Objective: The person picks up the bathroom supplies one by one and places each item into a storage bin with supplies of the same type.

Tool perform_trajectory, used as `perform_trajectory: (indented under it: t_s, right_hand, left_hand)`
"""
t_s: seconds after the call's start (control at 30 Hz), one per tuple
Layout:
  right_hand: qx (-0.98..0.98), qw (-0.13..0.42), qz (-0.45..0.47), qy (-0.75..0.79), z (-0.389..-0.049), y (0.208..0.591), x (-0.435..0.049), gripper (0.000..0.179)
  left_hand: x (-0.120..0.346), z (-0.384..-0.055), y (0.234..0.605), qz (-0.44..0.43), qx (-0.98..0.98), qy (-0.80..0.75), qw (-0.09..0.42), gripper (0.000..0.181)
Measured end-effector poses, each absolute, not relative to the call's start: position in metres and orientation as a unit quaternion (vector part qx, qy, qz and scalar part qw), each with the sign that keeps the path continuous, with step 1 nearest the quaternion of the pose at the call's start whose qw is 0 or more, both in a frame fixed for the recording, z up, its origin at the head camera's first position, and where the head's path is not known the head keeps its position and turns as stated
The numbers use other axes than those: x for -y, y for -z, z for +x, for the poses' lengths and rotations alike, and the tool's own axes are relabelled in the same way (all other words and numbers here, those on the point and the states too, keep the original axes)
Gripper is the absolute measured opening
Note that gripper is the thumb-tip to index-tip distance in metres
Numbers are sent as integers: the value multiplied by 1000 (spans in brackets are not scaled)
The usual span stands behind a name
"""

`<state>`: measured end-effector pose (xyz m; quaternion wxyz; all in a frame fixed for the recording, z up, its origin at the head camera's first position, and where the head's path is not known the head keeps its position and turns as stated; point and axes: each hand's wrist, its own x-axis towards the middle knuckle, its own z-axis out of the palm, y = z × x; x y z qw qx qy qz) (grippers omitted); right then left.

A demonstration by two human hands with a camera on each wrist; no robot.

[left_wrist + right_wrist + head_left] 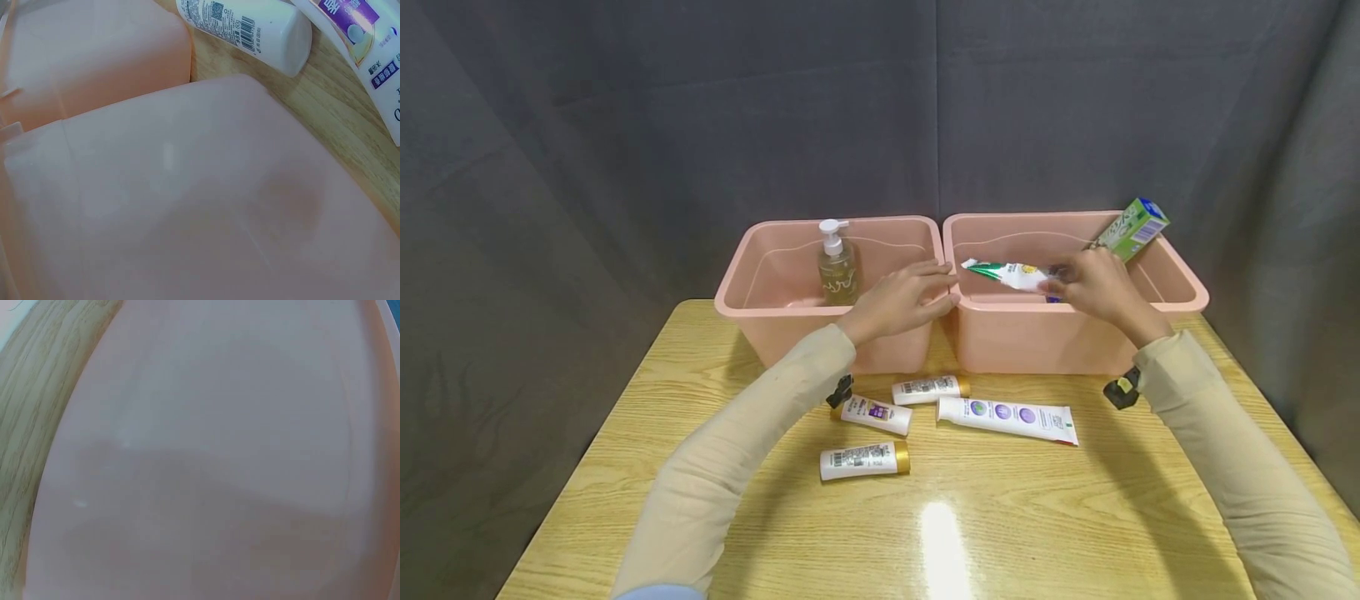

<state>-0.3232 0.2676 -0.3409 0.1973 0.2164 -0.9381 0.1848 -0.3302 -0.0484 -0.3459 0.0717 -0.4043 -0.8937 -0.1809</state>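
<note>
My right hand [1097, 287] pinches one end of a white tube with a green end [1011, 274], tilted over the right pink bin [1037, 342]. My left hand [904, 302] lies over the inner corner of the left pink bin [880, 358], its fingers extended toward the neighbouring bin's rim; whether they press on it I cannot tell. A green box [1131, 229] leans up at the right bin's far right corner. Inside the left bin stands a pump bottle [838, 271] with a white head. Neither wrist view shows a hand, mostly the pink bin walls.
In front of the bins on the wooden table [1000, 517] lie a long white tube [1007, 419] and several small white containers, among them a gold-capped one [859, 461] nearest me. A grey curtain [820, 108] hangs behind the bins.
</note>
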Motion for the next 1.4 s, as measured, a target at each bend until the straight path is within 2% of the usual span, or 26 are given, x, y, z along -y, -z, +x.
perform_trajectory:
  t_s: [0.1, 0.43, 1.4]
  right_hand:
    - [930, 214, 224, -199, -323, 343, -267, 14]
    - [924, 225, 237, -199, -324, 344, -266, 17]
    - [932, 202, 225, -198, -324, 341, -266, 16]
  left_hand:
    - [48, -331, 346, -405, 893, 180, 73, 51]
    - [48, -330, 345, -404, 895, 176, 74, 50]
    - [49, -331, 346, -403, 895, 179, 74, 51]
